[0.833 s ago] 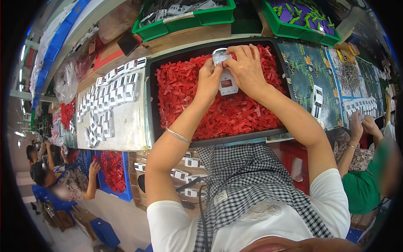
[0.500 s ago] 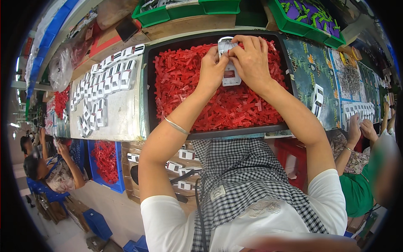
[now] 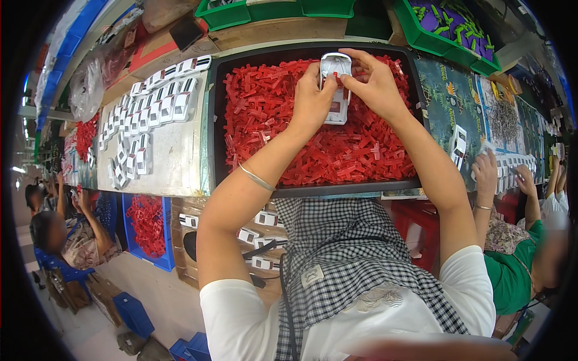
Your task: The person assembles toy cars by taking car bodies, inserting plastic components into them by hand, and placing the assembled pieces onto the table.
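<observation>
A white toy car shell (image 3: 337, 113), its hollow inside facing up, is held over a black tray (image 3: 313, 191) of loose red plastic pieces (image 3: 265, 120). My left hand (image 3: 313, 99) grips its left side with the thumb over the opening. From the right, my right hand (image 3: 378, 87) has its fingers round the shell's far right edge and its thumb pressed inside. A bit of red shows between the two thumb tips; how it sits in the shell is partly hidden by them.
Rows of white toy cars (image 3: 159, 111) stand on the board at left, and one white car (image 3: 459, 144) lies right of the tray. Green bins (image 3: 442, 45) line the back. A co-worker's hands (image 3: 486, 174) work at far right. A blue crate (image 3: 147, 259) holds red pieces.
My right hand has shifted, its fingers now round the shell's far edge and its thumb turned inward. The view has moved slightly. The co-worker's hands at right have moved apart.
</observation>
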Available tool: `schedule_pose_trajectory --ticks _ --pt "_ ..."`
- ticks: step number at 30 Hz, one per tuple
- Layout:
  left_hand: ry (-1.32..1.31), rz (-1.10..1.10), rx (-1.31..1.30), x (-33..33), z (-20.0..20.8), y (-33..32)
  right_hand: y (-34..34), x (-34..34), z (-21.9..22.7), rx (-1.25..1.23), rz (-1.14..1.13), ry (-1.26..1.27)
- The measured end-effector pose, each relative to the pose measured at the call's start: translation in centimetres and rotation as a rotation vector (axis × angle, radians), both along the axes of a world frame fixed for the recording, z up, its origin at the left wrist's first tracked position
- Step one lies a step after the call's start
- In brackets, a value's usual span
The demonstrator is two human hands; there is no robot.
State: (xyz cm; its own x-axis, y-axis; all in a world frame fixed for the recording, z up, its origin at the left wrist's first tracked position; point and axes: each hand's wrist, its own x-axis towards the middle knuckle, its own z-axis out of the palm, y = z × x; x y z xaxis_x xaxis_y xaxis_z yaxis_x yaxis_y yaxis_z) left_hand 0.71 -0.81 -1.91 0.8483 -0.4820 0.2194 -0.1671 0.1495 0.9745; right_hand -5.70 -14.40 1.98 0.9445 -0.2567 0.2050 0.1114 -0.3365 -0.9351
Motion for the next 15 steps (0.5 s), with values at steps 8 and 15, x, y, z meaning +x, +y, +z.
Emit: schedule_pose_trajectory --ticks 8,15 --pt "-0.021 0.004 0.131 -1.0 1.1 0.2 0.0 0.2 -0.4 0.150 -0.023 -0.029" --pt "-0.086 0.038 0.105 -0.9 0.6 0.2 0.1 0.4 -0.4 0.163 -0.002 -0.046"
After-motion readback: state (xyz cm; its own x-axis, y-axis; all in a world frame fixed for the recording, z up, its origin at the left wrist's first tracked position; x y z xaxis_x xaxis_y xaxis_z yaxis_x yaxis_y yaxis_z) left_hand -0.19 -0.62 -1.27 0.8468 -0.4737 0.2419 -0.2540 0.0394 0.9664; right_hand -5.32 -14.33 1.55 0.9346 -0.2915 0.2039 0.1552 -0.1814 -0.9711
